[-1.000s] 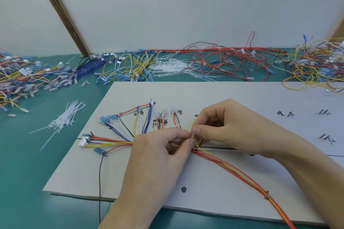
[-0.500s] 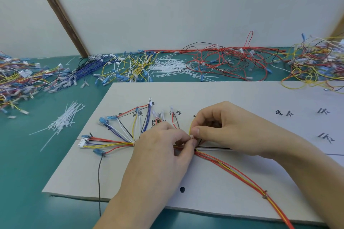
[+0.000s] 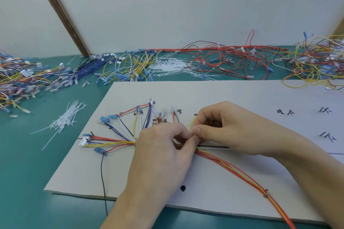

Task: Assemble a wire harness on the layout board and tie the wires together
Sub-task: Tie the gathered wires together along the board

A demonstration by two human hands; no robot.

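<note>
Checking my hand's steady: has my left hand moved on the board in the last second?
Yes, slightly: the left hand has crept up the layout board, toward the short wires by the printed labels.

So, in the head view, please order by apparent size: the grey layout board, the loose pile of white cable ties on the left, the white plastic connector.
1. Grey layout board, by far the largest.
2. Loose pile of white cable ties.
3. White plastic connector, smallest.

Both hands are meeting mid-frame over the layout board (image 3: 242, 95): left hand (image 3: 163, 147) and right hand (image 3: 229, 130) are pinching the wire bundle (image 3: 232, 167), fingers (image 3: 196, 130) touching. Loose wires (image 3: 223, 59) are lying across the desk (image 3: 28, 173) up top.
</note>
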